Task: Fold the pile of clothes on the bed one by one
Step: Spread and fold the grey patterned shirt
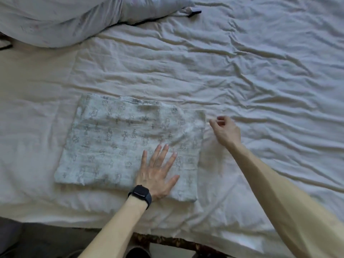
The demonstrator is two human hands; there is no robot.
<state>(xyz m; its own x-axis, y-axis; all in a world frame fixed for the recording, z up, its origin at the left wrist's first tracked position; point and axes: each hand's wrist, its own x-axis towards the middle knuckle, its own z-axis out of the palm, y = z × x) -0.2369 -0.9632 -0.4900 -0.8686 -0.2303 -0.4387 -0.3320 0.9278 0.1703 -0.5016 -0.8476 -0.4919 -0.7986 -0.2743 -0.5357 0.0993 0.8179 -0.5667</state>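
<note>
A pale printed cloth (115, 142), folded into a rough rectangle, lies flat on the bed (260, 90) near the front edge. My left hand (158, 172), with a dark watch on its wrist, rests flat on the cloth's near right part with fingers spread. My right hand (225, 130) hovers just past the cloth's far right corner, fingers loosely curled and holding nothing.
A large grey bundle of fabric (65, 19) lies at the bed's far left. A small dark item (194, 13) sits beside it. Wrinkled white sheet stretches to the right. The bed's front edge (167, 237) runs below my arms.
</note>
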